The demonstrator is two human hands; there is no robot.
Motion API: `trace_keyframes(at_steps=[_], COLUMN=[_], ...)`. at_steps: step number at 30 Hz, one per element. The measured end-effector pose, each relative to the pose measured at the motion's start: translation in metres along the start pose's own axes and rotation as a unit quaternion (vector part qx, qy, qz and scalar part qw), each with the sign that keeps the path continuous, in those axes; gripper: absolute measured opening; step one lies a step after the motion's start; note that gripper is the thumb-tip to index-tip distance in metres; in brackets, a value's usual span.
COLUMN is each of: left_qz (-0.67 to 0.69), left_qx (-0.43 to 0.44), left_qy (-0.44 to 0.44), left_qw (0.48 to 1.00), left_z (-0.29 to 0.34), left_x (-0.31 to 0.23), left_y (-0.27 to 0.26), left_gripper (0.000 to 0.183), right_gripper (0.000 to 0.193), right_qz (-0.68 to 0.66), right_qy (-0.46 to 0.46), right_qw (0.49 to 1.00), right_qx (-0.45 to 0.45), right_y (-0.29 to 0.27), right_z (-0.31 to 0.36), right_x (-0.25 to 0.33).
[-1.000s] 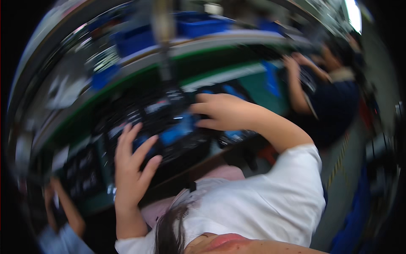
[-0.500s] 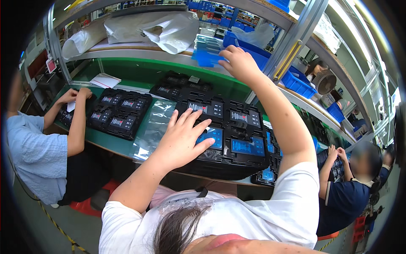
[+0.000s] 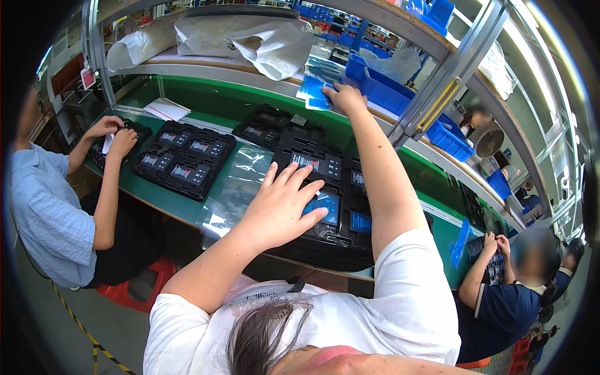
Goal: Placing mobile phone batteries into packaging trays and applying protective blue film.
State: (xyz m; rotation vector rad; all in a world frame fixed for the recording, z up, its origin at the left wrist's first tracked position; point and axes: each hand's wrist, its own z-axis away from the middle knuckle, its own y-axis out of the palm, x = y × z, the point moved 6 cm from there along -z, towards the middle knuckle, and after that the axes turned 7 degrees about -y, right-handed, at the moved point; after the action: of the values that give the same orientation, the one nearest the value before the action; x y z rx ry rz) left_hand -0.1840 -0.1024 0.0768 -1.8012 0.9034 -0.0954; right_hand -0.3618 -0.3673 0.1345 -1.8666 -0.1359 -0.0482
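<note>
My left hand (image 3: 282, 205) lies with fingers spread on the top black plastic tray (image 3: 340, 232) of a stack. In the tray sit flat dark rectangular packs (image 3: 312, 164) with printed faces; some nearer packs (image 3: 360, 222) look blue on top. My right arm reaches up to the shelf, where my right hand (image 3: 347, 99) pinches the edge of a blue film sheet (image 3: 317, 92), its fingertips partly hidden. Clear film (image 3: 324, 66) lies just behind the blue. Beside my left hand a clear plastic bag (image 3: 234, 190) rests on the green table.
Another black tray of packs (image 3: 184, 159) lies to the left, and more trays (image 3: 265, 125) behind. Blue bins (image 3: 381, 84) and white wrapped rolls (image 3: 244, 44) fill the shelf. A metal post (image 3: 431, 94) stands at right. Co-workers (image 3: 56, 206) sit on both sides.
My right hand has come down onto the blue film and its fingers have closed at the edge. My view has shifted slightly; my left hand stays on the tray.
</note>
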Motion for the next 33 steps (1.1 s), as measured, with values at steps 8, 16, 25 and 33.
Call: trace_keyframes(at_steps=[8, 16, 25, 33], left_qz=[-0.010, -0.006, 0.004, 0.033], left_qx=[-0.001, -0.011, -0.011, -0.017], left_qy=[0.004, -0.001, 0.010, 0.010], left_qw=[1.000, 1.000, 1.000, 0.999], left_z=[-0.001, 0.002, 0.000, 0.000], left_x=[0.001, 0.005, 0.002, 0.003], left_y=[0.001, 0.003, 0.003, 0.002], left_gripper=[0.053, 0.052, 0.052, 0.051], right_gripper=[0.057, 0.044, 0.032, 0.051], right_qz=[-0.182, -0.117, -0.139, -0.512], right_qy=[-0.007, 0.038, -0.031, 0.096], right_qw=[0.979, 0.982, 0.926, 0.847], right_qx=[0.088, -0.146, -0.349, -0.103], right_y=[0.020, -0.038, -0.079, -0.036], right_z=[-0.044, -0.005, 0.023, 0.001], right_x=[-0.029, -0.006, -0.021, -0.037])
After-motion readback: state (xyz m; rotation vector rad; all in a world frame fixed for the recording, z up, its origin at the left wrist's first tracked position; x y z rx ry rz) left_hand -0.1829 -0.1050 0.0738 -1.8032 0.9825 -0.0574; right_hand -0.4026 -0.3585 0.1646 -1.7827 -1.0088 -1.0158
